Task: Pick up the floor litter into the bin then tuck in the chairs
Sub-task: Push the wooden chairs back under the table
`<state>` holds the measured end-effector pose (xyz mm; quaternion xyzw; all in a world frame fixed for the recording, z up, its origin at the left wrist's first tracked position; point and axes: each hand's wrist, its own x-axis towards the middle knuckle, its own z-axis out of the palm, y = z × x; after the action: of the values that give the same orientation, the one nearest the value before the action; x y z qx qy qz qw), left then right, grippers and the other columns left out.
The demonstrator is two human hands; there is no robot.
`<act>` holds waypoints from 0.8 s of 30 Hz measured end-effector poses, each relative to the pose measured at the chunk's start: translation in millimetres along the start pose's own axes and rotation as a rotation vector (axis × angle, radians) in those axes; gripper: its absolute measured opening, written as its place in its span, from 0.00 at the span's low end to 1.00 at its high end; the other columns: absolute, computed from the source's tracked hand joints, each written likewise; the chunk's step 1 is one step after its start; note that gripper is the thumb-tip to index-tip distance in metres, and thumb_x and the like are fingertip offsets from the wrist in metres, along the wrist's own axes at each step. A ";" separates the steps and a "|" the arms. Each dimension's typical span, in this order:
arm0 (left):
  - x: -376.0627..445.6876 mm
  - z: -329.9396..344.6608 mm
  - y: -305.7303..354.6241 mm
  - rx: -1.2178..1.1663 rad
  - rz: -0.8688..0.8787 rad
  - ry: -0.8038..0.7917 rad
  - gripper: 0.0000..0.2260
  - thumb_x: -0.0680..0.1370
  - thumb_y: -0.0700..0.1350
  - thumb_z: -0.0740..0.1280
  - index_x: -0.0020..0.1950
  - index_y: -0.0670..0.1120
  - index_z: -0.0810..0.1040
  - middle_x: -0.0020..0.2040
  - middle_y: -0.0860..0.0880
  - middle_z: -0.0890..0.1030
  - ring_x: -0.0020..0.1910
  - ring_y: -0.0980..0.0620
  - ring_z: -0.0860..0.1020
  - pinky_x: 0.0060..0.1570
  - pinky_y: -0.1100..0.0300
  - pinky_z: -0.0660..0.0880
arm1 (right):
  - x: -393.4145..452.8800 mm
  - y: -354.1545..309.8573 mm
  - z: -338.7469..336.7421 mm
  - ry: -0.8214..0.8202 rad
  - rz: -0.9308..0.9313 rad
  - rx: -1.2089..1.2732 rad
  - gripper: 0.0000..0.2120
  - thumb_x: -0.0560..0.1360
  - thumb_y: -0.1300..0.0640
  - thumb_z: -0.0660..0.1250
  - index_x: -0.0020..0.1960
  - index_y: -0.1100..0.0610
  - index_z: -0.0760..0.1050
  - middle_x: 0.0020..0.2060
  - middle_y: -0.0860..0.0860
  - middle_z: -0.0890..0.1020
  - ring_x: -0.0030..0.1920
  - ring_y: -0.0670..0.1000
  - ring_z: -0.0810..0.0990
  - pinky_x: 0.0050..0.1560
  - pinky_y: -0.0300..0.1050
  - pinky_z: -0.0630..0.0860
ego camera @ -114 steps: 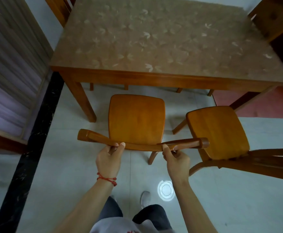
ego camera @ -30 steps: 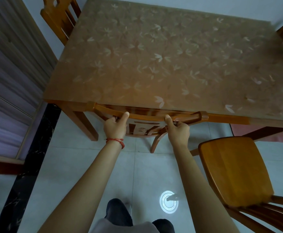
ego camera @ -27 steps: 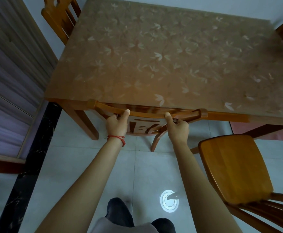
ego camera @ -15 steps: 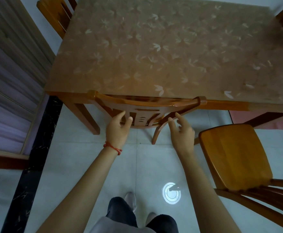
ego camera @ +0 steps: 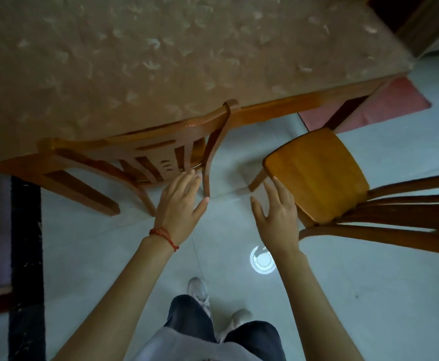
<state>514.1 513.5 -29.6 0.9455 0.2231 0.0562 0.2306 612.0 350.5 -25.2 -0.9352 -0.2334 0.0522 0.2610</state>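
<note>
Both hands [ego camera: 228, 214] have let go of the tucked chair [ego camera: 145, 149], fingers spread.

The tucked chair [ego camera: 145, 149] hides its seat under the counter [ego camera: 161, 61], whose far side and left end run past the frame's edges. The second chair [ego camera: 317, 173] loses its backrest off the right edge. The counter's pattern is blurred.

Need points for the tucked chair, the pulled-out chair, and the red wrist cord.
tucked chair [ego camera: 145, 132], head view, on its curved top rail against the table edge.
pulled-out chair [ego camera: 317, 170], head view, on the middle of its bare seat.
red wrist cord [ego camera: 162, 233], head view, on the strand across the left wrist.
</note>
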 end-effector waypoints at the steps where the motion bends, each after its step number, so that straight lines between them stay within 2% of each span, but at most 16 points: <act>1: 0.3 4.2 10.1 0.019 0.035 -0.021 0.26 0.74 0.53 0.55 0.64 0.37 0.71 0.63 0.37 0.75 0.63 0.37 0.72 0.60 0.43 0.69 | -6.1 10.7 -5.4 0.019 0.028 0.001 0.25 0.75 0.47 0.58 0.67 0.60 0.69 0.68 0.59 0.71 0.68 0.62 0.69 0.65 0.62 0.68; 6: 0.0 30.5 65.4 0.082 0.210 -0.095 0.23 0.74 0.51 0.59 0.62 0.37 0.73 0.60 0.36 0.77 0.61 0.36 0.75 0.55 0.41 0.73 | -39.5 65.8 -32.8 0.112 0.158 -0.012 0.24 0.74 0.47 0.60 0.66 0.60 0.71 0.66 0.59 0.72 0.65 0.63 0.71 0.62 0.64 0.69; 9: -3.9 49.0 107.1 0.096 0.321 -0.133 0.22 0.74 0.51 0.60 0.61 0.36 0.74 0.59 0.36 0.78 0.59 0.36 0.76 0.54 0.41 0.74 | -64.6 102.2 -52.6 0.173 0.231 -0.035 0.22 0.75 0.49 0.64 0.64 0.59 0.72 0.66 0.59 0.73 0.64 0.62 0.73 0.62 0.61 0.69; 18: -34.0 109.5 238.2 0.170 0.644 -0.239 0.24 0.70 0.51 0.64 0.60 0.37 0.75 0.57 0.36 0.80 0.56 0.36 0.78 0.49 0.42 0.76 | -159.6 199.0 -115.8 0.364 0.456 -0.093 0.21 0.74 0.50 0.62 0.62 0.62 0.73 0.62 0.62 0.76 0.61 0.63 0.75 0.59 0.58 0.72; 24: -64.5 149.1 312.2 0.172 0.851 -0.266 0.23 0.70 0.51 0.65 0.59 0.37 0.76 0.57 0.37 0.80 0.57 0.37 0.78 0.51 0.42 0.75 | -220.4 253.9 -144.0 0.475 0.607 -0.107 0.24 0.75 0.46 0.55 0.61 0.61 0.73 0.61 0.62 0.76 0.60 0.63 0.76 0.57 0.57 0.74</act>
<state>611.2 175.4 -18.2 0.9678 -0.2129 0.0052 0.1342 552.4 -10.2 -37.1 -0.9601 0.1183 -0.1033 0.2312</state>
